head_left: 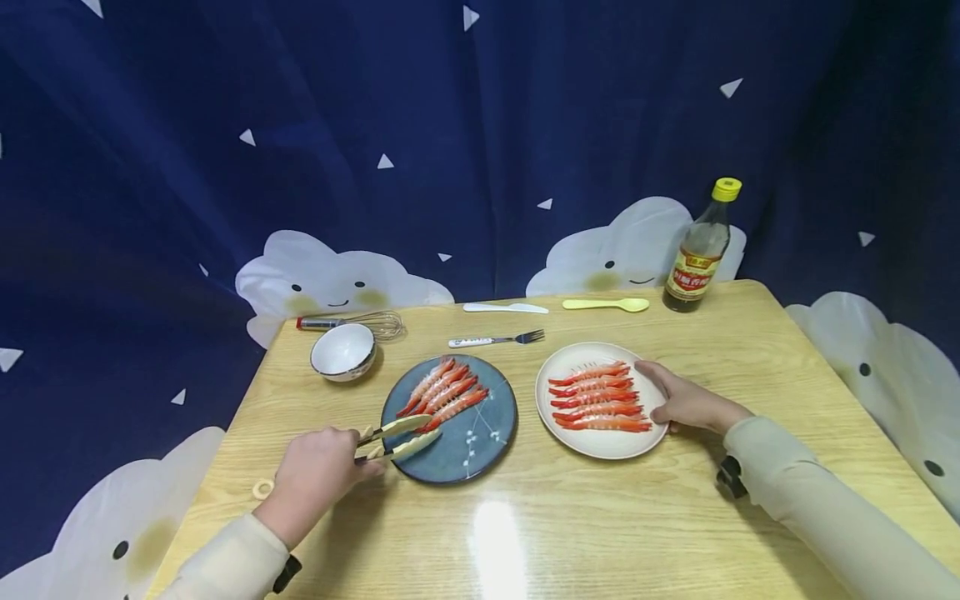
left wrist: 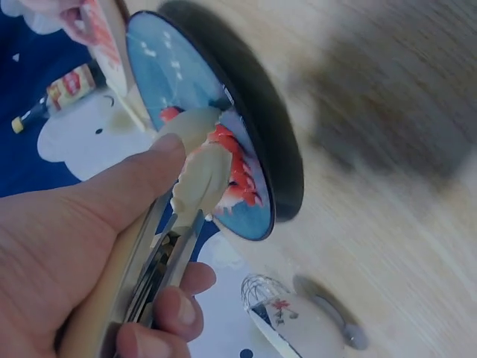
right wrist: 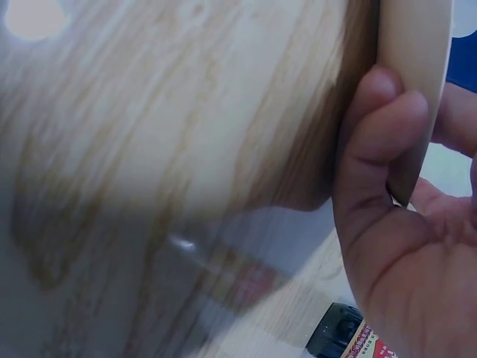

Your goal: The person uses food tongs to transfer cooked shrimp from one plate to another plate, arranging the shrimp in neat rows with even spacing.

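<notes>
My left hand [head_left: 318, 471] grips a pair of tongs [head_left: 405, 427] with cream-coloured tips. Those tips stand apart over the near left of a round blue plate [head_left: 487, 417], beside several red-and-white shrimp [head_left: 450, 390]. Whether the tips touch a shrimp, I cannot tell. Over on the right, my right hand [head_left: 688, 400] holds the right rim of a white plate [head_left: 600, 445]. Several shrimp [head_left: 600, 400] lie on it in a neat stack of rows. In the right wrist view, fingers [right wrist: 387, 127] curl beneath the plate's edge [right wrist: 414, 45].
Left of the blue plate are a white bowl [head_left: 343, 350] and a whisk [head_left: 382, 323]. Behind the plates lie a fork [head_left: 498, 340], a white knife [head_left: 504, 307] and a yellow spoon [head_left: 606, 304]. A sauce bottle [head_left: 697, 254] stands back right. A small ring [head_left: 262, 489] lies near the left wrist.
</notes>
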`<action>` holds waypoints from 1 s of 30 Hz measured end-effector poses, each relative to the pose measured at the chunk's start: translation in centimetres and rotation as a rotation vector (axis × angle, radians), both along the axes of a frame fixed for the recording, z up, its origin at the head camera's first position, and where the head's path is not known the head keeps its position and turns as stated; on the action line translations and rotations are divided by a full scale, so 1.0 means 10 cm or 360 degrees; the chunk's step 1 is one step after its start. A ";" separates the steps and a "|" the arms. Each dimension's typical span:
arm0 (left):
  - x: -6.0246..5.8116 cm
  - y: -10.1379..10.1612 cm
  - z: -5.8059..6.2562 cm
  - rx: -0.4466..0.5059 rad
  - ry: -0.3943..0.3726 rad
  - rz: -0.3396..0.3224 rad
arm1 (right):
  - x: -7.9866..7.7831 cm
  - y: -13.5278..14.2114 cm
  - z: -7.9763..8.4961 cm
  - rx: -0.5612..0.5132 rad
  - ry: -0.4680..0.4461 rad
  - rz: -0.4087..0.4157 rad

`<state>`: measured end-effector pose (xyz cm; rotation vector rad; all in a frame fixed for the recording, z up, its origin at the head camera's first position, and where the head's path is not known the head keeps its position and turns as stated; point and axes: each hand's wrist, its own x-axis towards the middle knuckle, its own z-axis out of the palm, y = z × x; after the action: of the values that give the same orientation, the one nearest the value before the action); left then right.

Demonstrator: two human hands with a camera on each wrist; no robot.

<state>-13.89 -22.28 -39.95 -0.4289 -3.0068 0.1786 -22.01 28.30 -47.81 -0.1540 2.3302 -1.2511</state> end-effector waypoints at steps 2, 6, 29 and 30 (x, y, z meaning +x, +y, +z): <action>0.00 0.01 -0.01 0.0010 -0.0009 0.0010 | 0.00 0.00 -0.01 -0.0002 0.0005 0.0001; 0.00 0.02 -0.03 0.0019 -0.0005 0.0015 | 0.01 -0.01 -0.02 0.0007 0.0014 0.0001; -0.24 0.57 0.36 0.0031 0.0200 -0.0533 | 0.03 0.01 0.02 -0.0041 -0.0013 -0.0010; -0.28 0.63 0.37 0.0023 0.0185 -0.0595 | 0.04 0.00 0.02 -0.0043 -0.0012 -0.0013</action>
<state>-16.69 -15.98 -36.27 -0.9293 -2.7500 0.1441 -21.66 28.31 -47.61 -0.1490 2.3106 -1.2852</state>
